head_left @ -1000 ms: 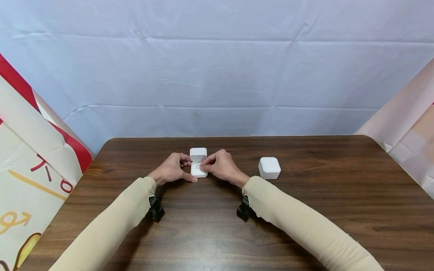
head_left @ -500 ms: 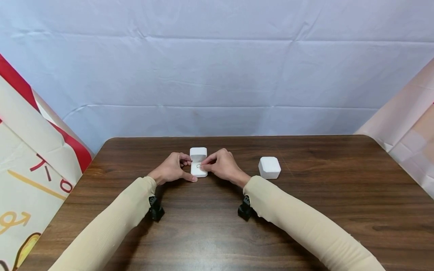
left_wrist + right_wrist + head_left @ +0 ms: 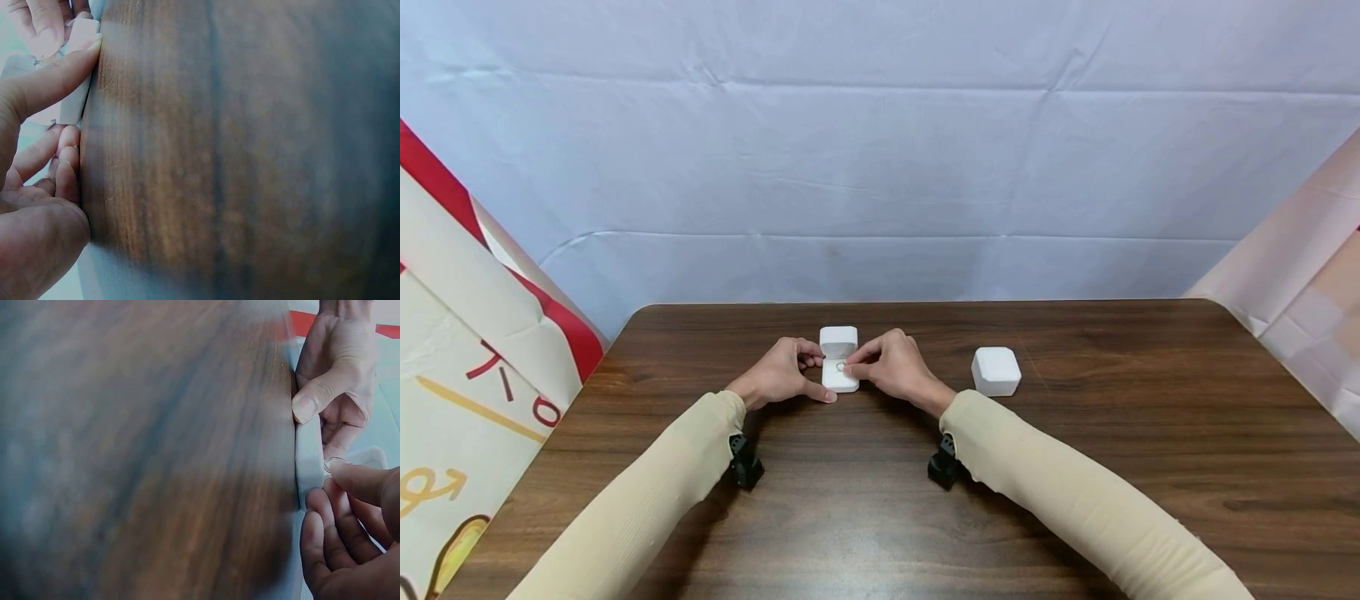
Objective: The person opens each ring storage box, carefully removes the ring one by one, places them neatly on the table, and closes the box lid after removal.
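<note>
From here I see the ring [image 3: 841,367], pinched in the right hand's narrow grip [image 3: 895,366] at the open white box [image 3: 839,350] the left hand [image 3: 781,372] holds, showing a fuller loop than a second ago, so probably working loose.

The ring [image 3: 839,367] looks metallic and the open box [image 3: 838,337] matt.

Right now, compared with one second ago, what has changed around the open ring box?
The right hand has shifted very slightly to the right, and the ring it pinches has moved slightly with it. Nothing was visibly let go. The left hand stays on the open ring box; the closed white box has not moved.
</note>
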Motion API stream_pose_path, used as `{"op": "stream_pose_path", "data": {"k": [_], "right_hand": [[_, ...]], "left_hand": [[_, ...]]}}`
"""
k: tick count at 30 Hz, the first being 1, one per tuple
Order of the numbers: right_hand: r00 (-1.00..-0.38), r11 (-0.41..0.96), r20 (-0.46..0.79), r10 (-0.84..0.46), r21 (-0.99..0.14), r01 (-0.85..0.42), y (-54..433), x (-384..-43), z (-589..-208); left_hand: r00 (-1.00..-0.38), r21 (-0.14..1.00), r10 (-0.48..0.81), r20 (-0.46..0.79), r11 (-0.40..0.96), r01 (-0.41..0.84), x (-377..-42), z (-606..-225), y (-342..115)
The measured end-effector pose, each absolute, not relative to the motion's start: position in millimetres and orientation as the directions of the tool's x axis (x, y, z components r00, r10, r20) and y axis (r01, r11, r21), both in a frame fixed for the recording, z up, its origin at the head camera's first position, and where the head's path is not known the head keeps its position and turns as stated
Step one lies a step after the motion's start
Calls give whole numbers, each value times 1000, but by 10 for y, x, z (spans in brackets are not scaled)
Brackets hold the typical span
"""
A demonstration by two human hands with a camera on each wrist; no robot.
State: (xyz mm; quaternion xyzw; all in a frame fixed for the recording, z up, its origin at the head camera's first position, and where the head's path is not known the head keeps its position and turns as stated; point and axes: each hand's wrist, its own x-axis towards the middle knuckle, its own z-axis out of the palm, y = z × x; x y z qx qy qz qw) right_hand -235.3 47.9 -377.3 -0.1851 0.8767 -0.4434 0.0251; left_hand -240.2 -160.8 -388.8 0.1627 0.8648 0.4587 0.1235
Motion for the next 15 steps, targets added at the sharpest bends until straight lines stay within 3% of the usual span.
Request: {"op": "stream_pose_path", "data": {"k": [5,15], "right_hand": [[-930,537,122,-346,-787,-303,494,-2354,-3765],[-926,501,104,-363,-816,-288,563,-2325,-3705]], "left_hand": [[-912,843,406,-59,509,172,-2307,-3751,-1572],[-914,833,402,-57,524,178,-2398,-3882,-1608]]}}
